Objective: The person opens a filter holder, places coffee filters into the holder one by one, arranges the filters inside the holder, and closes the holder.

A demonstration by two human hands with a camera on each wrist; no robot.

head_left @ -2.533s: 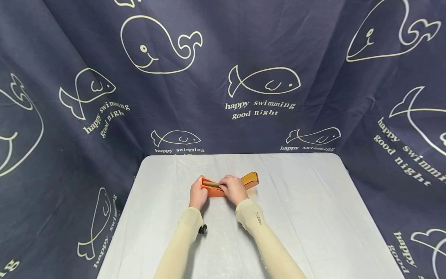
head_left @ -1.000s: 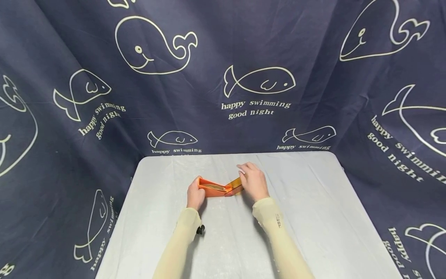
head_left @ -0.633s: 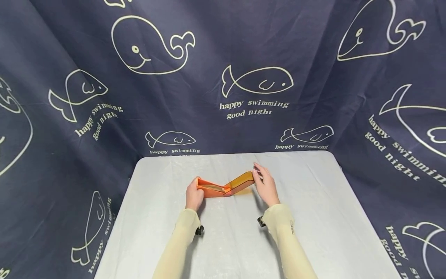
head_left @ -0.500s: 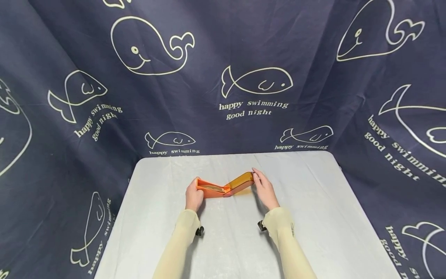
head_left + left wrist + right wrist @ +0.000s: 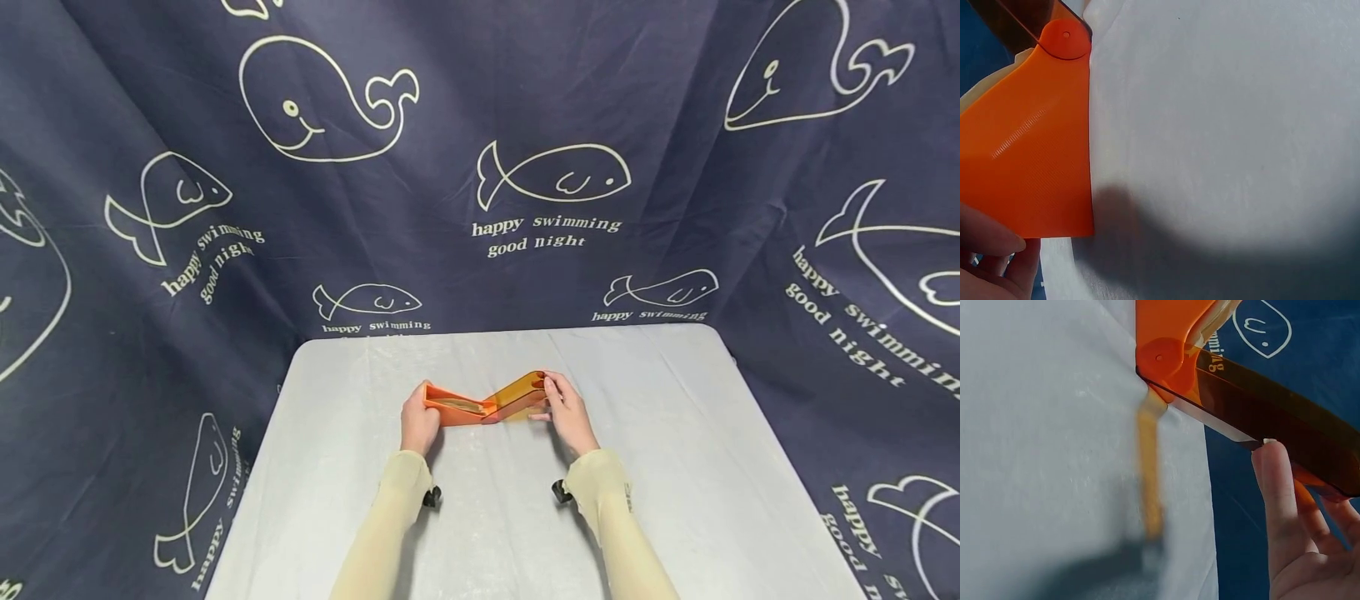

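An orange wedge-shaped plastic case stands on the table, its hinged, see-through amber lid swung up to the right. A thin beige piece lies inside; its edge also shows past the case in the left wrist view. My left hand grips the case's left end, thumb and fingertips at its corner in the left wrist view. At the lid's free end is my right hand, holding it from the right. In the right wrist view one finger stretches up to the lid's lower edge, and others curl behind it.
A white-covered table lies under both hands. Behind and at both sides hangs a dark blue curtain with fish and whale drawings. Black wrist devices sit at both sleeve cuffs.
My right hand has left the inside of the case, moved right and taken the lid's free end; one finger now extends below the lid. My left hand keeps its grip on the case.
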